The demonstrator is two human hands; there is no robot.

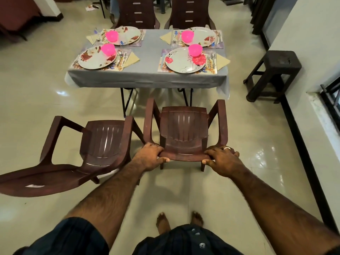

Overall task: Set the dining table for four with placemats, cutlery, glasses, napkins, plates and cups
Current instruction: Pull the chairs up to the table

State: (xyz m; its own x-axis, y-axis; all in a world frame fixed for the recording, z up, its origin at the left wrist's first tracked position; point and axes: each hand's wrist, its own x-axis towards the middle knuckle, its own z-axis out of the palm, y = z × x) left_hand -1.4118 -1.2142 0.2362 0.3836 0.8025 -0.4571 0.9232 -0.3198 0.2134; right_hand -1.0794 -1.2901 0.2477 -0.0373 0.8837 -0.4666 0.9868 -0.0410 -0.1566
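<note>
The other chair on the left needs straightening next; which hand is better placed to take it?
Left, probably. The left hand grips the chair back beside the skewed chair; the right hand is farther away.

The person wears a dark short-sleeved shirt (pixel 185 240) with pale buttons (pixel 202 245), bare forearms, bare feet (pixel 162 222), and a silver ring (pixel 226 148) on the right hand (pixel 223 159).
</note>
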